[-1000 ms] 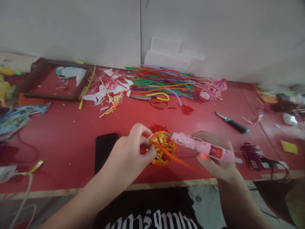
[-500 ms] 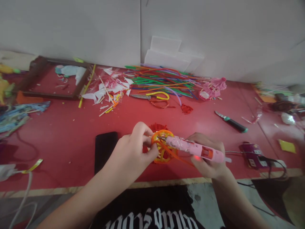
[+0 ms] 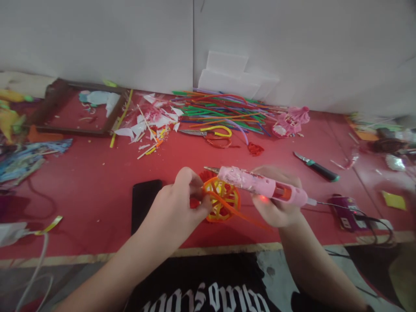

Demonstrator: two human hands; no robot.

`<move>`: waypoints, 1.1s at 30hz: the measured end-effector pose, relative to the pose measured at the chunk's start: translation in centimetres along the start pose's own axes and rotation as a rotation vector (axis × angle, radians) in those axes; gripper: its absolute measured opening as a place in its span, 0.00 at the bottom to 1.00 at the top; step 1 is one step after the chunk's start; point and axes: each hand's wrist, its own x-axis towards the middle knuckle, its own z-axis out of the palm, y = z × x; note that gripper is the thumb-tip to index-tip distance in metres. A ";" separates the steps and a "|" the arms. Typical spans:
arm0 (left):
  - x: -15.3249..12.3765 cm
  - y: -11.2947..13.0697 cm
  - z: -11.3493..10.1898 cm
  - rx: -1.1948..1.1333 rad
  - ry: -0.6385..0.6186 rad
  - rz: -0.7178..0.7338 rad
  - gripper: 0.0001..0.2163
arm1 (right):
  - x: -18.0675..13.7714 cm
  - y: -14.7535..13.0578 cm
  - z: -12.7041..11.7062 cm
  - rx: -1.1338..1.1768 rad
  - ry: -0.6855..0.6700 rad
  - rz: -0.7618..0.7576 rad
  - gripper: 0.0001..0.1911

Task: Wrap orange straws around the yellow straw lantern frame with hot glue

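My left hand (image 3: 186,197) pinches the left side of a round openwork piece (image 3: 224,208) made of orange and yellow strips. A loose orange strip (image 3: 235,211) runs from my left fingertips across it, down to the right. Red fringed material (image 3: 208,174) shows behind the piece. My right hand (image 3: 279,208) is closed around a pink glue gun (image 3: 260,184), which has a small red light glowing on its underside. Its metal tip points left, just above the openwork piece and apart from it. My right fingers are partly hidden behind the gun.
A black phone (image 3: 144,203) lies left of my left hand. Beyond are scissors (image 3: 203,132), colourful pipe-cleaner-like sticks (image 3: 224,110), paper scraps (image 3: 136,128) and a brown frame (image 3: 74,130). A craft knife (image 3: 316,168) and a purple box with cables (image 3: 346,211) are on the right.
The glue gun in my right hand has lifted up from the orange strip, so its tip is now clear above the piece. My left hand keeps its pinch, shifted slightly left.
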 end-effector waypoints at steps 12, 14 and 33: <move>-0.4 -0.9 0.0 0.020 0.044 0.039 0.10 | -1.0 1.5 -0.1 0.030 -0.072 0.023 0.06; -0.3 -0.9 -0.1 0.015 0.039 0.050 0.09 | -1.7 1.8 -0.2 0.020 -0.098 0.036 0.06; -0.4 -0.2 -0.4 0.035 0.022 0.179 0.09 | -4.1 2.3 0.5 0.013 -0.093 0.032 0.03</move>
